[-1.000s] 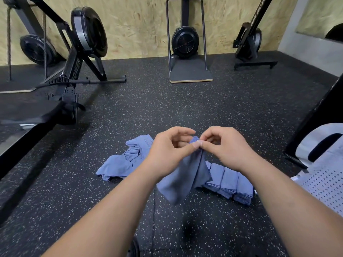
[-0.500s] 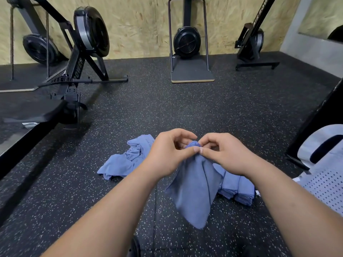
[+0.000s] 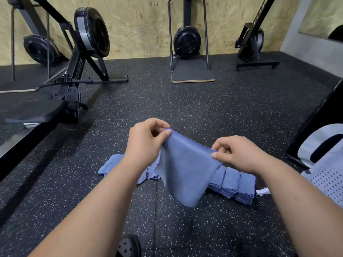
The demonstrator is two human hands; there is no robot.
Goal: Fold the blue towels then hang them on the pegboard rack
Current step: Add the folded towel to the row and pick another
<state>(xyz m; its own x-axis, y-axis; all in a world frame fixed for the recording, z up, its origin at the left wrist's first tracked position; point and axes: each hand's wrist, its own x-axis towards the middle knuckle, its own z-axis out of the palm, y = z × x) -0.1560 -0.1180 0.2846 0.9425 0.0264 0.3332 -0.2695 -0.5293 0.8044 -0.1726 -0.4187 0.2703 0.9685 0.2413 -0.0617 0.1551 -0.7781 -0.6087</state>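
Blue towel (image 3: 185,169) hangs in the air above and just in front of the folded stack (image 3: 235,184) of towels that lies on the speckled floor (image 3: 185,108). Its top edge is stretched taut and is its long axis, slanting from the upper left down to the lower right, and the cloth narrows below to one rounded corner pointing down towards the camera. The left hand (image 3: 146,143), left of the stack, has thumb and fingers clamped on the higher end; the right hand (image 3: 239,154), directly over the stack, pinches the lower end between thumb and forefinger. The hanging corner is blurred, and the towel hides the stack's left part. Loose towels (image 3: 113,164) lie crumpled left of the stack, mostly covered by the left forearm. Right of the stack a white perforated panel (image 3: 328,182) is cut off by the frame edge. A dark shoe (image 3: 128,247) shows partly at the bottom edge, nearer than the stack
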